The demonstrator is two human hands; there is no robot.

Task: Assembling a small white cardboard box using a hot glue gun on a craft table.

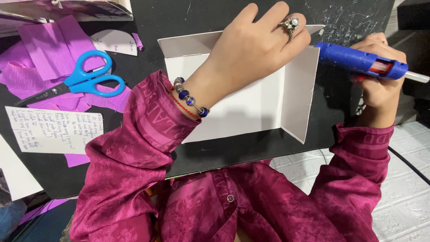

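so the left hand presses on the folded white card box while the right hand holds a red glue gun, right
Not quite: the glue gun is blue, with only a small red part near its back. The head view shows the rest holds: the left hand presses on the folded white card box and the right hand holds the gun.

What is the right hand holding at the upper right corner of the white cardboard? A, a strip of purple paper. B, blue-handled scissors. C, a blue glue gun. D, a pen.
C: the right hand grips a blue glue gun with its nozzle at the white cardboard, while the scissors lie untouched on the purple paper.
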